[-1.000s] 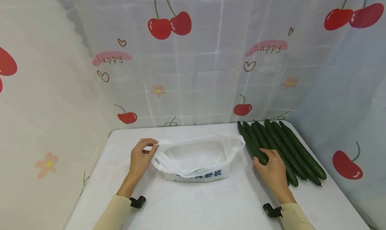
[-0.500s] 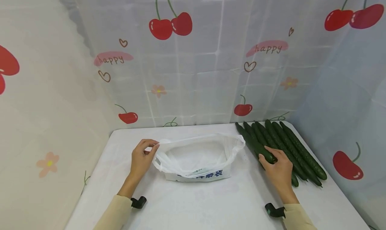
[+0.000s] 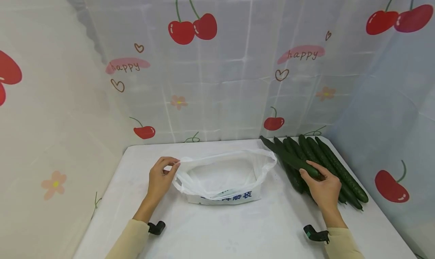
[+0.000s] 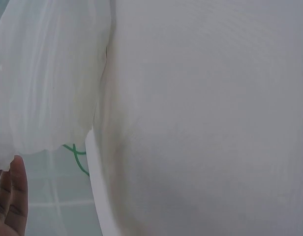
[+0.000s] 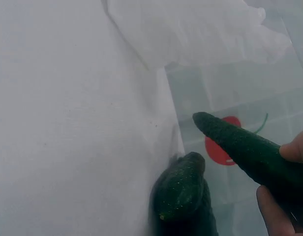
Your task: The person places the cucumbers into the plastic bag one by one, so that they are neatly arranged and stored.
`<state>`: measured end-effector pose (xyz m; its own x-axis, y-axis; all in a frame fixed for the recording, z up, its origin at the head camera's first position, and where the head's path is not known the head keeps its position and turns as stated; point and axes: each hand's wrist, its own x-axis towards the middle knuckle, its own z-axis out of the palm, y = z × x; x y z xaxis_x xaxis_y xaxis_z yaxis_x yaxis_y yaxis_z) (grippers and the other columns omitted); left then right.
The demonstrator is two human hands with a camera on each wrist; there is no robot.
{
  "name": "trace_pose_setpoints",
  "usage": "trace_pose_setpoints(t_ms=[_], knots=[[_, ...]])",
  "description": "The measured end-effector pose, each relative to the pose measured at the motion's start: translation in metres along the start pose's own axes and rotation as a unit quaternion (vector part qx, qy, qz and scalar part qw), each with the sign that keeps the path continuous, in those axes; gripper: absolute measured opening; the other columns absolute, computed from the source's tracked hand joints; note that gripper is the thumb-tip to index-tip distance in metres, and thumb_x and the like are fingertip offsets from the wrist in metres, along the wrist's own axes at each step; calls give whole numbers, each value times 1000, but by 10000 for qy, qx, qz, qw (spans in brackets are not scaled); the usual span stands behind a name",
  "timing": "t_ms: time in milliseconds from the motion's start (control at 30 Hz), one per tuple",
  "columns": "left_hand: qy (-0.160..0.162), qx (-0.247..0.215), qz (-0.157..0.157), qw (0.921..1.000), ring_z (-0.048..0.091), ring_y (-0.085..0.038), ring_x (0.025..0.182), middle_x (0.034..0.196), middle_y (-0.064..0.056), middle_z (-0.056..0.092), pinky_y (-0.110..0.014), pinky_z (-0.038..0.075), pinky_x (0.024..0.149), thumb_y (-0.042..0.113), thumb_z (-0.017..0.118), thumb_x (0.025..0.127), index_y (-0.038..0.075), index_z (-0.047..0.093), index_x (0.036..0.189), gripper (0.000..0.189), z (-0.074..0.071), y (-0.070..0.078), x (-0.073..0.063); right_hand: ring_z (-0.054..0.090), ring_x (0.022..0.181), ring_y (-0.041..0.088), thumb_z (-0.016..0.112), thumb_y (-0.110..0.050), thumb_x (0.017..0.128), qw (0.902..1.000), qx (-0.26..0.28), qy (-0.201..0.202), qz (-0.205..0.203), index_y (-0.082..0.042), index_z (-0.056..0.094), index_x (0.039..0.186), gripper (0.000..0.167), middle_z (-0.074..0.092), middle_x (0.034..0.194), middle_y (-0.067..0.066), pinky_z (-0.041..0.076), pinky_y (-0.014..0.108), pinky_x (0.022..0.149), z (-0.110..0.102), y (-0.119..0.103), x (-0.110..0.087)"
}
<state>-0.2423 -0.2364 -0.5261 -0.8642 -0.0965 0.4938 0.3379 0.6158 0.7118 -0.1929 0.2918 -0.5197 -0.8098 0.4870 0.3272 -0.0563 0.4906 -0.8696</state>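
Note:
A white plastic bag (image 3: 221, 176) with blue printing stands mid-table, its mouth spread wide. At its left rim, my left hand (image 3: 161, 178) pinches the plastic between thumb and fingers; the left wrist view shows those fingertips against the bag (image 4: 48, 78). My right hand (image 3: 323, 185) grips one cucumber (image 3: 289, 157) by its near end, and the cucumber slants toward the far left. In the right wrist view this cucumber (image 5: 245, 152) is raised above the others. Several more cucumbers (image 3: 334, 166) lie side by side beneath and right of that hand.
The white table (image 3: 231, 228) ends at a back edge against a curtain (image 3: 221, 81) printed with cherries. More curtain hangs at the left and right sides. A small black device (image 3: 316, 234) is strapped to the right wrist, another (image 3: 156, 228) to the left.
My right hand has moved right and lifted one cucumber from the row, its far tip swinging left. The left hand stays at the bag's rim.

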Motion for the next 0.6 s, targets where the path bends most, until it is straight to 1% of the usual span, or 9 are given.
trace_pose_setpoints(t_ms=[133,267,367,467,600], knots=[[-12,17,29,10000,73,-16,103,112,6,73,-15,56,74,25,79,100,23,80,110,10,1,-1,-1,61,58,-2,90,-21,89,9999,68,110,-60,-22,81,126,38,65,95,-38,49,14,57,-11,-6,0],[30,6,94,10000,74,-17,102,111,6,74,-14,55,73,24,79,100,23,81,109,9,2,-5,-2,67,66,-9,91,-15,87,9992,239,207,-228,-19,82,125,39,66,102,-38,52,8,63,-22,-11,0],[76,24,121,9999,74,-17,101,110,6,74,-14,55,72,25,80,100,23,81,108,9,3,-7,-2,67,68,-12,90,-6,86,9977,459,264,-421,-12,81,126,41,70,105,-36,52,6,66,-28,-14,1],[83,51,132,9999,74,-17,101,111,6,74,-14,55,72,25,79,100,23,81,108,8,2,-8,-2,65,65,-11,88,2,84,9950,639,298,-706,-6,80,126,43,73,107,-35,51,5,65,-33,-17,3],[48,33,76,10000,75,-15,102,111,7,74,-15,56,72,25,80,100,23,80,107,8,0,-7,-2,61,57,-7,86,8,83,9906,829,235,-1067,-1,78,125,44,77,109,-31,50,7,62,-36,-22,6]])
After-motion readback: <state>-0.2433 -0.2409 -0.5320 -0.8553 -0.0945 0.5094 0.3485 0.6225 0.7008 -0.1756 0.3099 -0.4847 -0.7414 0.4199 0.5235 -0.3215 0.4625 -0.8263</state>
